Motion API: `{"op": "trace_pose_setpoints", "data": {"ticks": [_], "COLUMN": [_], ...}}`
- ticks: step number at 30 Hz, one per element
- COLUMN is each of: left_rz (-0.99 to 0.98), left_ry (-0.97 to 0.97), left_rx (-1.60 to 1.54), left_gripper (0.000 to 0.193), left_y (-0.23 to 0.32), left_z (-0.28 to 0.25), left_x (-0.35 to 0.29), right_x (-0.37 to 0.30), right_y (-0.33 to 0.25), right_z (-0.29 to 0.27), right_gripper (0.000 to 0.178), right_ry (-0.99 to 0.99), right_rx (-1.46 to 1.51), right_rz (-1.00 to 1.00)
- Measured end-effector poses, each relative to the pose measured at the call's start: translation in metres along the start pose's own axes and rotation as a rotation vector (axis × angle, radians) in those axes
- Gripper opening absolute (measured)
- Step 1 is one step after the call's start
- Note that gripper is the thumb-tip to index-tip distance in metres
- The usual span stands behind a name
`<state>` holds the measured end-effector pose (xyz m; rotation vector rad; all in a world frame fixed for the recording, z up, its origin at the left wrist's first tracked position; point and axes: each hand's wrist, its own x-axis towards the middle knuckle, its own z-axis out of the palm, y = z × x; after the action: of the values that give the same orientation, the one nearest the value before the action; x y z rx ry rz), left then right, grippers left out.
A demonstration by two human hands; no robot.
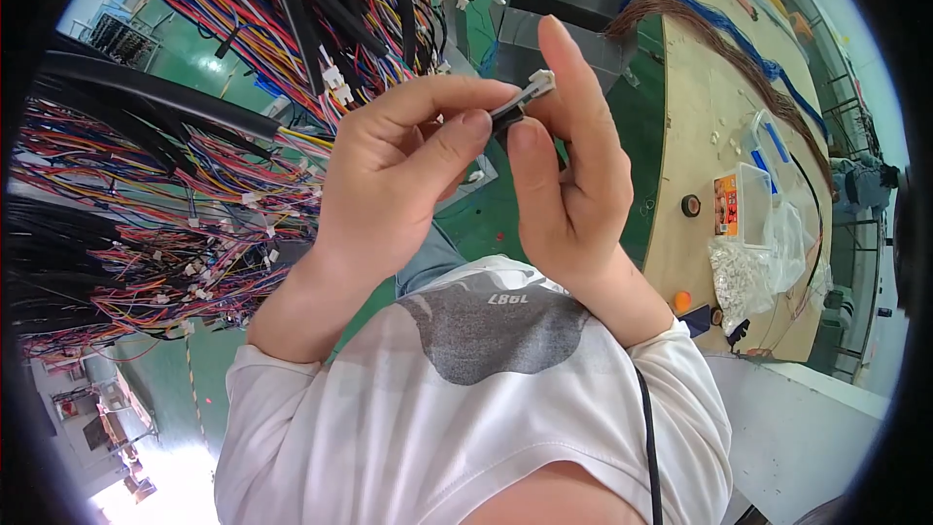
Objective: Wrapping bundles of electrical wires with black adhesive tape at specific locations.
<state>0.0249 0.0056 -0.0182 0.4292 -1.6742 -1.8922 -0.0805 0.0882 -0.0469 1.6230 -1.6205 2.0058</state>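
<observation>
While both hands are raised in front of the shirt, a small white connector with a short black piece, possibly tape or sleeving, is held between them, well above the floor. The black piece is pinched between the thumb and forefinger of the left hand, the grip being narrow. By the right hand the part is steadied: the thumb is placed at the lower end of the black piece, the forefinger is extended upward, and the connector is seen beside it. Whether the connector is firmly gripped by the right hand's other fingers cannot be told, as they are partly hidden. To the left, harness bundles with loose white plugs are noted near the left forearm; to the right, a roll of black tape, a clear bin and a bag of white connectors are found on the wooden table. A slip is judged possible should the pinch be relaxed, the part being small and otherwise unsupported. Skewing of the black piece could be caused by uneven thumb pressure, and snagging by a sleeve or wrist being brought against the crowded plugs.
</observation>
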Motion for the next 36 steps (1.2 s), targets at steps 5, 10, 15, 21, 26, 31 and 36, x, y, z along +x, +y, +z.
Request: {"op": "trace_pose_setpoints", "data": {"ticks": [5,10,15,21,26,31,36], "left_rz": [-0.032,-0.057,-0.093,0.032,0.057,0.339,0.407], "left_ry": [-0.021,-0.027,-0.002,0.052,0.077,0.172,0.09], "left_rx": [-0.04,-0.075,-0.113,-0.044,-0.013,0.503,0.657], "left_gripper": [0.019,0.019,0.018,0.014,0.01,0.012,0.013], "left_y": [0.002,0.004,0.008,0.002,-0.002,-0.007,-0.013], "left_z": [-0.001,-0.001,0.002,0.006,0.002,0.011,0.0], "left_x": [0.0,0.002,0.001,-0.002,0.003,0.015,0.025], "right_x": [0.0,0.001,0.002,0.0,0.012,0.012,0.01], "right_y": [0.001,0.002,0.002,0.002,0.014,-0.006,0.02], "right_z": [0.0,0.0,-0.001,0.0,-0.013,-0.015,-0.008], "right_gripper": [0.048,0.048,0.049,0.048,0.032,0.017,0.018], "right_ry": [-0.002,-0.006,-0.026,-0.01,-0.1,-0.054,-0.066], "right_rx": [-0.008,-0.025,-0.076,0.059,0.449,0.625,0.335], "right_rz": [-0.002,0.009,0.045,0.159,0.328,0.442,0.255]}}
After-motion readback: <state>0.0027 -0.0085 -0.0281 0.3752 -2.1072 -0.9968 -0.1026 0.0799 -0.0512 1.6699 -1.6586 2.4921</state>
